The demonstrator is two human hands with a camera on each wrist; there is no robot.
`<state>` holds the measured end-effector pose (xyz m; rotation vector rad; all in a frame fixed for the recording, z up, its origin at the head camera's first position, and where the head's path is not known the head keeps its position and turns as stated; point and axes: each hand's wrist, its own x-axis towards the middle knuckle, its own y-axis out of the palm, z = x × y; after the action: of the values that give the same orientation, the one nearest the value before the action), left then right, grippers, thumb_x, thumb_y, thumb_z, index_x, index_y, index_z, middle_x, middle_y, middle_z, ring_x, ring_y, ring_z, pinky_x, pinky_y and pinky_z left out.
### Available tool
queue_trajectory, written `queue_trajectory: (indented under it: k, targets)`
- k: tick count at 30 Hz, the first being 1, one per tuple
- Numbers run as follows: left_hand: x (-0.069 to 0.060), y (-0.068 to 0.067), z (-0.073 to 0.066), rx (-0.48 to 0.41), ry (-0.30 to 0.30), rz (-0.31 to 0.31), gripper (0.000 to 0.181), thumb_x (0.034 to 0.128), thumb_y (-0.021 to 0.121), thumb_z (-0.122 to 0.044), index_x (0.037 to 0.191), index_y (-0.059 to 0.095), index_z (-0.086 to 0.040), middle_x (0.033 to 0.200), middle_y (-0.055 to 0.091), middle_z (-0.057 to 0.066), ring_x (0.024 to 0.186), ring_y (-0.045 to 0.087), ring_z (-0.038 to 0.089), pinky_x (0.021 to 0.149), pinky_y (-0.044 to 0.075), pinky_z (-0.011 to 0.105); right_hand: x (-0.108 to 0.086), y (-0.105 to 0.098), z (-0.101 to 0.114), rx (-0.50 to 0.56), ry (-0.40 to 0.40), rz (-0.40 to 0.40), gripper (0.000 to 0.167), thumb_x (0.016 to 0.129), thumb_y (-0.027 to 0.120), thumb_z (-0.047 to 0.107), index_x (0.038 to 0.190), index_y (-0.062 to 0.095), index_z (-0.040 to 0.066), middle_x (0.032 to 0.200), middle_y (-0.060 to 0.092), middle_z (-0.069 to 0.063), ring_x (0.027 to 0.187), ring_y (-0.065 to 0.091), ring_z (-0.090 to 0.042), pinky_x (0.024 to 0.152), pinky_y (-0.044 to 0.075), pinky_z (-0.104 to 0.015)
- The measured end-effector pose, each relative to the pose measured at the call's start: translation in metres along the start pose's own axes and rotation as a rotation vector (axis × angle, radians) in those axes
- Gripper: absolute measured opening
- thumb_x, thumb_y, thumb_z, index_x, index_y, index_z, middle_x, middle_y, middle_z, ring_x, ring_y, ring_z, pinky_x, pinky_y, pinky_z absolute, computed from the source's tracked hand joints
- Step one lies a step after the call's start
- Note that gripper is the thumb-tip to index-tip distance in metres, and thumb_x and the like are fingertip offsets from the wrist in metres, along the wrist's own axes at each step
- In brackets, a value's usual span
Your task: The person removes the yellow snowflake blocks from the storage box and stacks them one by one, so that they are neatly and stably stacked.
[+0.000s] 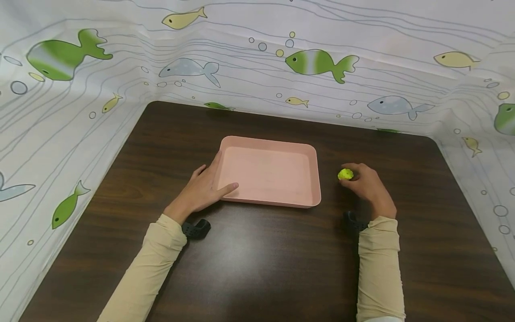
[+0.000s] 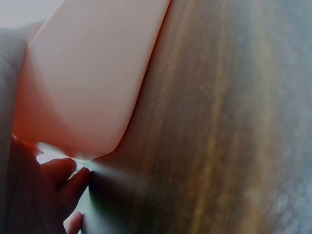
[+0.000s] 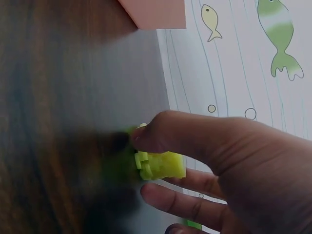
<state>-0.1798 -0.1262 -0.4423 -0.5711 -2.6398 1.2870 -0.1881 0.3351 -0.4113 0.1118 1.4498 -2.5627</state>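
Observation:
A shallow pink rectangular tray lies on the dark wooden table, with nothing visible inside it. My left hand holds its left side, thumb over the front-left rim and fingers along the outer wall. In the left wrist view the tray's outer wall fills the upper left, and fingertips show near its far corner. To the right of the tray, my right hand pinches a small bright yellow-green round piece with a notched edge between thumb and fingers, close to the tabletop. Its exact kind is unclear.
The dark wood table extends around the tray. A white fish-printed sheet stands behind it and along both sides. Dark wrist bands jut out beneath each wrist.

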Motion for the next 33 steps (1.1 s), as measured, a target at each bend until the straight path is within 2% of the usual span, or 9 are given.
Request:
queue_trajectory:
  k: [7,11,21,33]
  targets:
    - [0.001,0.0,0.0,-0.003,0.008,-0.005,0.106,0.0971,0.054,-0.065,0.166,-0.01,-0.017,0.173,0.011,0.003,0.152,0.034,0.024,0.123,0.008,0.057,0.007,-0.007,0.0,-0.077,-0.063,0.034,0.05,0.092,0.075,0.013,0.137,0.059,-0.006,0.124,0.054,-0.035,0.099,0.056,-0.044,0.087,0.049,-0.06]
    - [0.002,0.0,-0.001,-0.008,0.012,-0.007,0.106,0.0971,0.054,-0.065,0.166,-0.011,-0.018,0.173,0.011,0.003,0.152,0.035,0.023,0.123,0.008,0.058,0.01,-0.009,0.003,-0.089,-0.051,0.053,0.049,0.092,0.075,0.013,0.135,0.06,-0.006,0.124,0.053,-0.035,0.101,0.054,-0.044,0.088,0.047,-0.059]
    - [0.002,-0.001,-0.002,-0.005,-0.016,-0.001,0.106,0.097,0.054,-0.066,0.166,-0.01,-0.017,0.173,0.008,0.004,0.152,0.034,0.025,0.124,0.007,0.056,0.015,-0.014,0.006,-0.115,-0.04,0.066,0.042,0.092,0.074,0.013,0.127,0.065,-0.007,0.122,0.055,-0.034,0.095,0.054,-0.042,0.08,0.048,-0.052]
    - [-0.001,-0.001,0.0,-0.003,-0.01,0.0,0.107,0.097,0.055,-0.065,0.166,-0.011,-0.017,0.173,0.009,0.003,0.151,0.036,0.024,0.124,0.007,0.057,0.019,-0.009,0.003,-0.111,-0.023,0.088,0.039,0.093,0.073,0.013,0.126,0.065,-0.005,0.125,0.055,-0.031,0.097,0.053,-0.04,0.081,0.046,-0.049]
